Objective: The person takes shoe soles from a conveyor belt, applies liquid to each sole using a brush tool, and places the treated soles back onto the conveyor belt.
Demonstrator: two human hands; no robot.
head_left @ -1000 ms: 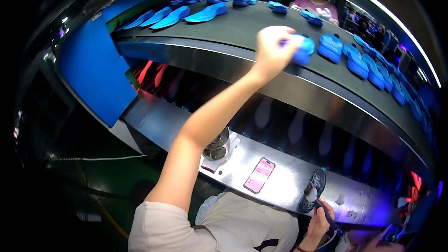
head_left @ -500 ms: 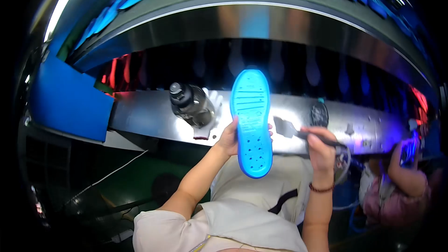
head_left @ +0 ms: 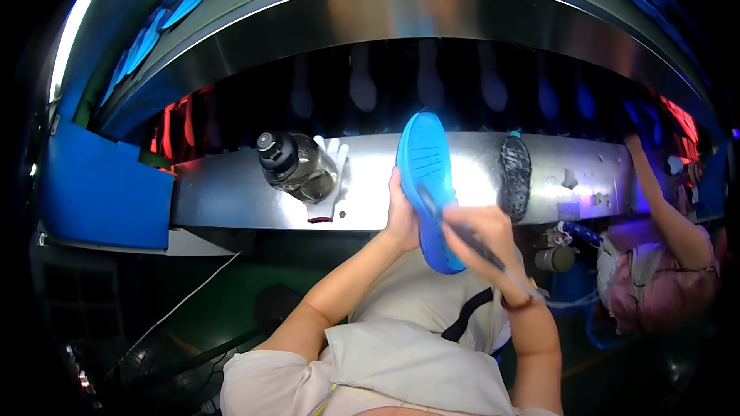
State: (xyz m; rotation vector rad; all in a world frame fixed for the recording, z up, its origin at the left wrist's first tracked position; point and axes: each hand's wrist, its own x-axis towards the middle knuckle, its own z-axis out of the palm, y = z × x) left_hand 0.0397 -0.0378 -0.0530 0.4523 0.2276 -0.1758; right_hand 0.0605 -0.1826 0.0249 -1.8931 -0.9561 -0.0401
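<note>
A bright blue shoe sole [head_left: 425,156] is tilted above my lap, in front of the bench edge. My left hand [head_left: 401,216] is closed around its left side, thumb along the edge. My right hand [head_left: 484,235] is closed on the dark handle of a brush [head_left: 482,249]. The head of the brush reaches the inner face of the sole near its middle; motion blur hides exactly where it touches. A thin pale tube [head_left: 566,304] shows near the handle's rear end.
On the metal bench [head_left: 370,196] stand a dark bottle [head_left: 297,166] and a white glove [head_left: 331,177]. A black sole-shaped piece [head_left: 515,177] lies right. Blue soles [head_left: 142,38] line the shelf above. At right, a co-worker's arm [head_left: 655,192] reaches toward the bench.
My right hand has moved left, bringing the brush from beside the sole onto it. The sole has tilted and shifted slightly right. The co-worker's arm now stretches forward.
</note>
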